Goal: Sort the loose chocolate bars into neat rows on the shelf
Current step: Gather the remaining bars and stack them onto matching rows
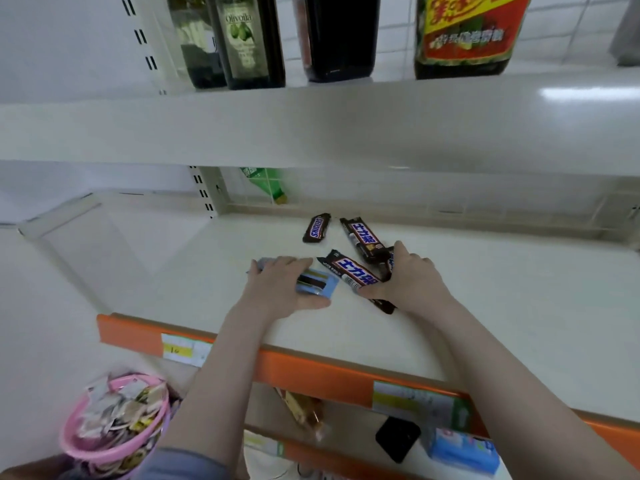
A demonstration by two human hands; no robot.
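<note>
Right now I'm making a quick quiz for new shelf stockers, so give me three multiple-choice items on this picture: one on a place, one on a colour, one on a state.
1. Where does the small Snickers bar lie?
A. In the pink basket
B. Toward the back of the shelf, beyond both hands
C. On the upper shelf by the bottles

2. What colour is the shelf's front edge strip?
A. Orange
B. Green
C. Black

3. What is the left hand doing?
A. Hanging idle off the shelf
B. Holding a bottle
C. Resting on a light blue packet

Answers:
1 B: the small Snickers bar sits on the shelf farther in than the hands.
2 A: the front edge strip is orange.
3 C: the left hand lies over the light blue packet, while the right hand is on a dark bar.
</note>
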